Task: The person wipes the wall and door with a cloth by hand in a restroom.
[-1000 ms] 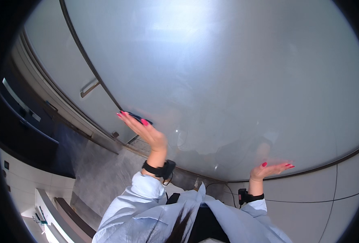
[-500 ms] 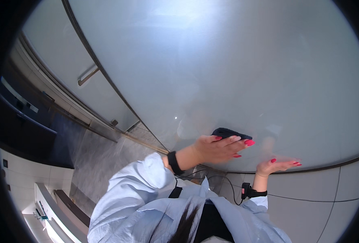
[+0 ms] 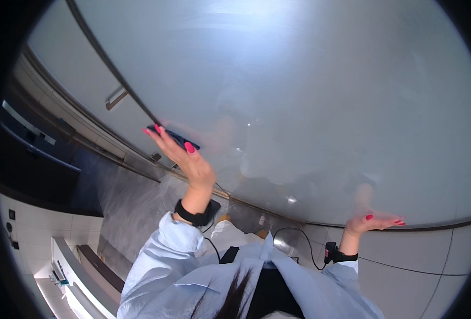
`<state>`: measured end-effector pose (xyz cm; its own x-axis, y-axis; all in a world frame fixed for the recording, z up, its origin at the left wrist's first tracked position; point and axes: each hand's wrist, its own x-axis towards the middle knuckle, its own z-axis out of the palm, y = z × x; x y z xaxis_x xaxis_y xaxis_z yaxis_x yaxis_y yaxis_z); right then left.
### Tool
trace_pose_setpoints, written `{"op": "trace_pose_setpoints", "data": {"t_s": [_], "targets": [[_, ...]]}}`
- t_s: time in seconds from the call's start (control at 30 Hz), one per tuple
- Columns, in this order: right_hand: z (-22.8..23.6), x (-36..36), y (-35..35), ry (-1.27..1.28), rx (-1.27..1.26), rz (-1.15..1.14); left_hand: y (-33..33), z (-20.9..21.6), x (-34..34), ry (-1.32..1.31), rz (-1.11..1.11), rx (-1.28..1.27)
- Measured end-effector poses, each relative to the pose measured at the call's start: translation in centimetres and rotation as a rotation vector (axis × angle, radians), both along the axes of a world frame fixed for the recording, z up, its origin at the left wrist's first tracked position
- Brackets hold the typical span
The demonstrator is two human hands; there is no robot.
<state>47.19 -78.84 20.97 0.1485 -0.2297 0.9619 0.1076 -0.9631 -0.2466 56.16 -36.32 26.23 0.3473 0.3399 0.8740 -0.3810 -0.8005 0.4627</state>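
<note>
My left hand (image 3: 181,155) presses a flat dark blue pad (image 3: 178,137) against the large frosted glass panel (image 3: 310,106), close to the panel's left frame edge. The thumb and fingers lie over the pad, which is too covered to tell whether it is a sponge or a folded cloth. My right hand (image 3: 374,221) is by the lower right edge of the glass, fingers stretched out and holding nothing. A faint reflection of it shows in the panel above. Black bands circle both wrists.
A metal handle (image 3: 117,99) is on the neighbouring glass door at left. Grey floor tiles (image 3: 123,196) lie below, with a dark cabinet (image 3: 38,165) at far left. White wall tiles (image 3: 400,250) are at lower right. A black cable (image 3: 304,236) hangs between my wrists.
My left hand has moved left and up across the glass with the pad, from near the middle to the left frame, turning its fingers upward. My right hand has shifted only slightly.
</note>
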Motion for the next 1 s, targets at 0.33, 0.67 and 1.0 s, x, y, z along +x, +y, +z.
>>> {"op": "trace_pose_setpoints", "data": {"t_s": [0.33, 0.67, 1.0], "targets": [[-0.4, 0.1, -0.3, 0.014, -0.006, -0.007, -16.1, 2.9, -4.3, -0.039, -0.124, 0.075], [-1.4, -0.9, -1.2, 0.068, 0.006, -0.028, -25.7, 3.8, -6.6, -0.204, -0.197, 0.772], [-0.5, -0.6, -0.3, 0.053, 0.006, -0.041, -9.6, 6.1, -2.1, -0.089, 0.014, 0.33]]}}
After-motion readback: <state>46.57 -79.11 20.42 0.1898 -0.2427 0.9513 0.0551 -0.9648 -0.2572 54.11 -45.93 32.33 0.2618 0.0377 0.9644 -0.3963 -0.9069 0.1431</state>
